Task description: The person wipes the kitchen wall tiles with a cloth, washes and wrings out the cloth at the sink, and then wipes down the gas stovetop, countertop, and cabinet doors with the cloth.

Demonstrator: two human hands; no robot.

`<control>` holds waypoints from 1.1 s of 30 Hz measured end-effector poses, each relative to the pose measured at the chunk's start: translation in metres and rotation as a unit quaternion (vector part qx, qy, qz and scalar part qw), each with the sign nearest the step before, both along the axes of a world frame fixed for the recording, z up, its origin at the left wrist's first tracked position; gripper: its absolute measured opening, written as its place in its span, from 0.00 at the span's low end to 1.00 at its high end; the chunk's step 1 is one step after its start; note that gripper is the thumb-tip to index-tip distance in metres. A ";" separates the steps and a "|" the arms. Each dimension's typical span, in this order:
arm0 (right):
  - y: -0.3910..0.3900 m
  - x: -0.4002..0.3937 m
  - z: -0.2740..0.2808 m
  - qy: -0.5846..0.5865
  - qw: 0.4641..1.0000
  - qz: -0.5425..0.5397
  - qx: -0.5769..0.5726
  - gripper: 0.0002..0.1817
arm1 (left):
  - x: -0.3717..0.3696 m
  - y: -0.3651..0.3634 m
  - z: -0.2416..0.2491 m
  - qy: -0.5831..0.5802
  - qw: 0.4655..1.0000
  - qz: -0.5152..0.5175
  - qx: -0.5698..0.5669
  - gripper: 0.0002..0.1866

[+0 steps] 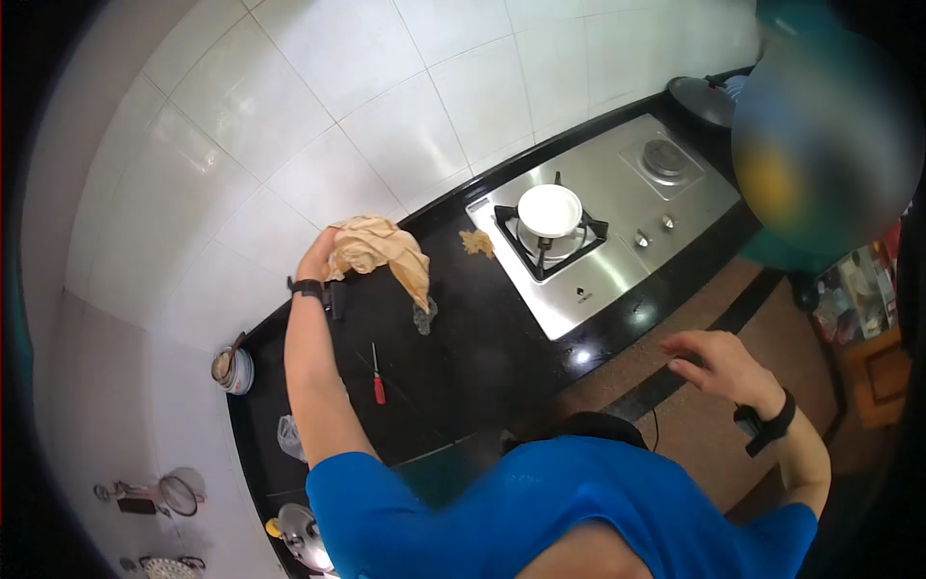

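Note:
At the back left of the black counter, my left hand (316,257) grips the edge of a crumpled tan cloth (378,249). Its fingertips are partly hidden by the folds. Just below the cloth's hanging end lies a small piece of clear plastic (424,317). A screwdriver with a red handle (378,390) rests on the counter near my left forearm. Out in front of the counter, over the floor, my right hand (719,367) is in the air with thumb and fingers apart, holding nothing. Beside the stove sits a small crumpled tan scrap (476,242).
A white pan or bowl (550,210) sits on the left burner of the steel gas stove (617,289). Bowls (233,371) stand at the counter's left end, with a clear plastic bag (290,437) and a metal pot (303,536) nearer. A dark wok (702,100) stands at the far right.

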State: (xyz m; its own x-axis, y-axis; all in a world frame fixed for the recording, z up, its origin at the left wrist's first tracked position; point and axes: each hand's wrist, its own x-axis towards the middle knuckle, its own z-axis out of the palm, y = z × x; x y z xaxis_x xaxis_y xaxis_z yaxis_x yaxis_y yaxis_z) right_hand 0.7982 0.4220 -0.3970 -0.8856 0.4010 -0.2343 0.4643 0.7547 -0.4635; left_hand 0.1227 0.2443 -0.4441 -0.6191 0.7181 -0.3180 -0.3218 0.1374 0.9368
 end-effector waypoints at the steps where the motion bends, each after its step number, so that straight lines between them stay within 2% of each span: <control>1: -0.005 0.024 0.004 -0.009 1.000 -0.011 0.005 0.20 | 0.003 -0.013 0.000 -0.001 1.000 0.001 0.001 0.22; 2: -0.011 0.049 0.006 -0.021 1.000 -0.020 0.011 0.20 | 0.003 -0.036 -0.003 0.234 0.971 -0.045 0.008 0.22; 3: -0.017 0.075 0.010 -0.036 0.999 -0.031 0.016 0.20 | -0.001 -0.053 -0.003 0.454 0.886 -0.091 0.014 0.22; 4: -0.024 0.101 0.015 -0.052 0.998 -0.038 0.023 0.20 | -0.011 -0.062 0.000 0.281 0.958 -0.053 0.016 0.23; 5: -0.033 0.125 0.022 -0.068 0.996 -0.045 0.031 0.20 | -0.022 -0.068 0.005 0.098 0.995 -0.012 0.018 0.23; 9: -0.057 0.192 0.048 -0.132 0.989 -0.042 0.055 0.20 | -0.017 -0.102 0.087 0.144 0.979 0.015 -0.145 0.26; 11: -0.062 0.207 0.066 -0.152 0.986 -0.018 0.064 0.21 | 0.000 -0.110 0.150 0.173 0.968 0.010 -0.181 0.25; 13: -0.058 0.206 0.088 -0.155 0.986 0.017 0.064 0.21 | 0.035 -0.100 0.210 0.152 0.978 -0.039 -0.138 0.24; 14: -0.058 0.205 0.099 -0.156 0.986 0.016 0.060 0.21 | 0.062 -0.087 0.241 0.168 0.972 -0.056 -0.155 0.24; 17: -0.034 0.134 0.175 -0.136 0.982 0.129 0.009 0.27 | 0.125 -0.032 0.310 0.240 0.948 -0.086 -0.190 0.24; 19: -0.020 0.085 0.215 -0.150 0.974 0.161 0.048 0.28 | 0.176 0.008 0.333 0.297 0.934 -0.063 -0.187 0.24; 21: -0.001 0.025 0.251 -0.235 0.953 0.187 0.040 0.27 | 0.170 0.041 0.346 0.293 0.938 -0.115 -0.149 0.23; 23: 0.036 -0.031 0.265 -0.178 0.956 0.232 0.022 0.26 | 0.174 0.075 0.341 0.317 0.933 -0.119 -0.124 0.22; 24: 0.044 -0.055 0.278 -0.191 0.971 0.139 0.032 0.27 | 0.179 0.091 0.334 0.346 0.924 -0.131 -0.096 0.22; 25: 0.054 -0.068 0.314 -0.196 0.961 0.193 -0.044 0.31 | 0.191 0.109 0.326 0.322 0.934 -0.116 -0.106 0.21; 27: 0.095 -0.096 0.286 -0.029 0.975 0.221 -0.017 0.39 | 0.165 0.153 0.310 0.305 0.934 -0.146 -0.114 0.19; 29: 0.140 -0.141 0.267 -0.001 0.990 0.142 -0.025 0.36 | 0.154 0.184 0.291 0.253 0.956 -0.120 -0.084 0.17; 31: 0.182 -0.165 0.251 0.017 0.992 0.118 -0.047 0.35 | 0.139 0.219 0.277 0.229 0.957 -0.149 -0.095 0.17; 33: 0.235 -0.187 0.234 0.015 0.987 0.125 -0.095 0.34 | 0.145 0.261 0.262 0.202 0.978 -0.032 -0.036 0.18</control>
